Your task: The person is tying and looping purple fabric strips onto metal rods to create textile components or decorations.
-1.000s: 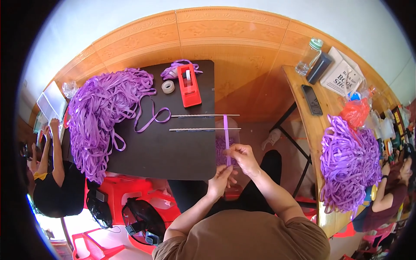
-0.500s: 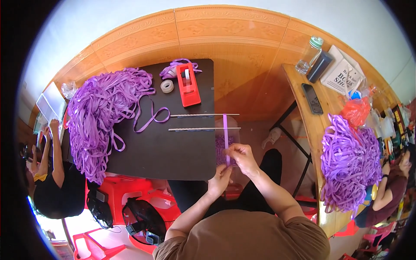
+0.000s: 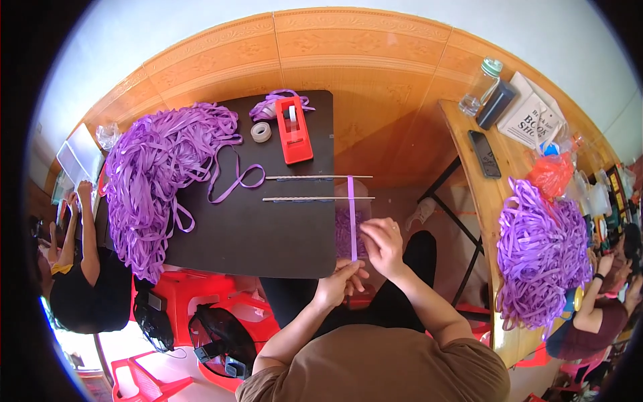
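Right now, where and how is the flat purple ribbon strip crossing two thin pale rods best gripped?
Probably pinch the strip from the right, between the lower rod and the left hand: it runs straight and bare there, that hand holds its lower end, and the right hand is beside it.

A plain brown shirt (image 3: 375,365), near-black trousers (image 3: 420,264) and uncovered forearms (image 3: 429,307).

The shirt looks soft and matt to me, one dull colour with a few creases, its broad, rounded shape filling the bottom middle of the frame; the loose short sleeves (image 3: 481,357) end in wide hems near the elbows. The trousers, dark throughout, show on both sides just below the centre and reach over the knees. The left hand (image 3: 340,283) and right hand (image 3: 383,248), near the middle of the frame, are ungloved.
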Demonstrator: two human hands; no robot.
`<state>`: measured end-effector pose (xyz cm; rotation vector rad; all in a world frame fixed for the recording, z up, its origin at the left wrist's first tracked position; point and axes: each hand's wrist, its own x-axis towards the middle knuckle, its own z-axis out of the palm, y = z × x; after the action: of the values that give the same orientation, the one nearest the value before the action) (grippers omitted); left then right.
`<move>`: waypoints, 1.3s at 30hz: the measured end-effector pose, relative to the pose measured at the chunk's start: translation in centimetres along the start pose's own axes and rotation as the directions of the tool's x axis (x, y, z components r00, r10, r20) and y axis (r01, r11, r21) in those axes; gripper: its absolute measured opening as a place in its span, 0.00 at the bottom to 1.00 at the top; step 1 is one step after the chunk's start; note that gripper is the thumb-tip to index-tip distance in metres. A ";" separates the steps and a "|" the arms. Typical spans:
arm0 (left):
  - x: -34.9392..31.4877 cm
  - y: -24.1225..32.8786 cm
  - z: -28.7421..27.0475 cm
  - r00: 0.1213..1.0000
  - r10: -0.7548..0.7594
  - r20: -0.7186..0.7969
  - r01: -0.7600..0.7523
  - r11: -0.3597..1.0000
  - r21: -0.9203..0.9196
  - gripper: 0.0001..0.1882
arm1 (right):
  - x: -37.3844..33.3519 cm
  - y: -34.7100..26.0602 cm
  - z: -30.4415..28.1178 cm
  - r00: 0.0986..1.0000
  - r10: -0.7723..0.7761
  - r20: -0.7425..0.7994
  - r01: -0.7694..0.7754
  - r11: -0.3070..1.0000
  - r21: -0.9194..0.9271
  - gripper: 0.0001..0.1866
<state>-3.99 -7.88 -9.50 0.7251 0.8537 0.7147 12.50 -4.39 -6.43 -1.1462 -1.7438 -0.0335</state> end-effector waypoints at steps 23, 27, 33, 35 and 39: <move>1.5 -2.5 -2.1 1.000 0.030 0.001 -0.029 0.998 -0.048 0.12 | 4.3 -3.1 -2.2 0.852 -0.517 0.079 0.519 0.855 -0.007 0.13; 3.4 -2.0 -1.3 0.989 0.124 0.081 -0.132 0.987 0.094 0.21 | 8.4 -3.0 -3.0 0.914 -0.406 -0.009 0.405 0.910 0.085 0.13; 5.8 -0.5 2.0 0.978 0.208 -0.033 -0.207 0.978 0.025 0.23 | 15.6 2.3 -0.5 0.996 -0.080 0.045 0.059 0.934 0.351 0.01; 6.8 0.2 2.9 0.970 0.218 -0.108 -0.219 0.976 -0.004 0.22 | 16.7 4.6 0.8 0.968 0.110 0.225 -0.213 0.831 0.513 0.03; 9.8 1.3 3.5 0.912 0.336 -0.234 -0.354 0.935 -0.036 0.22 | 16.3 9.4 4.2 0.887 0.195 0.420 -0.413 0.743 0.527 0.03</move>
<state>3.24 -0.34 -10.79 0.7431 0.9066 1.1594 15.38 13.82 -0.82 -0.9648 -1.6378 0.9260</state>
